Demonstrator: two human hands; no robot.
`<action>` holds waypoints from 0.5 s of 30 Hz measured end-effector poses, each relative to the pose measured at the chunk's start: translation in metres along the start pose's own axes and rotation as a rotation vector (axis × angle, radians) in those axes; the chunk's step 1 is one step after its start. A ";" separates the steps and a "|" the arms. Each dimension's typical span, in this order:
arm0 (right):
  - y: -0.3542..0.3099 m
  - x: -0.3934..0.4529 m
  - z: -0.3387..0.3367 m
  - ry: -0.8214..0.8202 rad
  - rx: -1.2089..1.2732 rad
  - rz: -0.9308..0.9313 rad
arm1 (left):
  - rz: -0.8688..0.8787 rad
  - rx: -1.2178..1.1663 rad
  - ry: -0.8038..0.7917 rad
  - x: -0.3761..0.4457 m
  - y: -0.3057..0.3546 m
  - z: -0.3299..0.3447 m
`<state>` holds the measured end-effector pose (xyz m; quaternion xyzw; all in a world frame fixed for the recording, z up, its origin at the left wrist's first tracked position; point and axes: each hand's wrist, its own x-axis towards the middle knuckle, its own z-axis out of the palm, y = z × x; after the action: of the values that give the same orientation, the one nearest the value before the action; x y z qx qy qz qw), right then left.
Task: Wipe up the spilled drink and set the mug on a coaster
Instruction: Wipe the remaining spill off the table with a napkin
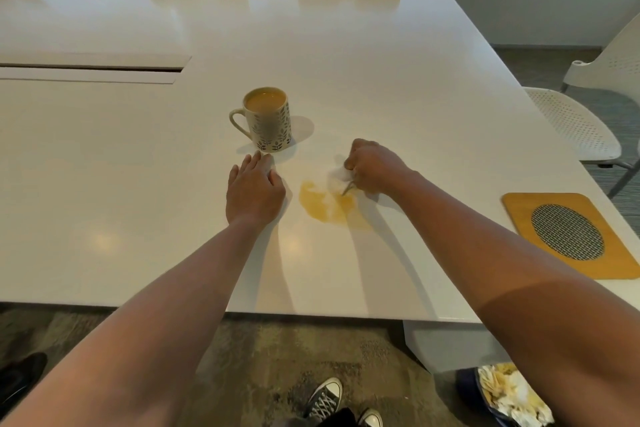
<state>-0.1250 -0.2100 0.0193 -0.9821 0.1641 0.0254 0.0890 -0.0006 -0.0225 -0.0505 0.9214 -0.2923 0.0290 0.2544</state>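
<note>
My right hand grips a crumpled tissue at the spill's upper right edge, mid-frame; my left hand rests flat, fingers relaxed, below the mug. I should press down and drag inward so the puddle gathers instead of spreading across the desk.

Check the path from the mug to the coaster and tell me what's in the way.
The mug stands left of the spill; the coaster lies far right by the table edge. Between them sit the spill and the right hand gripping a tissue. The left hand rests open just before the mug.
</note>
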 end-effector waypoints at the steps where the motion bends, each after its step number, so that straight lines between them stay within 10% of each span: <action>1: 0.006 -0.002 -0.004 -0.014 -0.038 0.044 | 0.000 -0.001 -0.001 0.000 0.000 0.000; 15: -0.019 -0.009 -0.025 -0.297 -0.045 0.337 | -0.014 0.001 -0.004 0.000 0.000 0.000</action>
<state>-0.1269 -0.1941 0.0479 -0.9280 0.3103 0.1878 0.0848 -0.0012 -0.0228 -0.0507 0.9237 -0.2862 0.0254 0.2534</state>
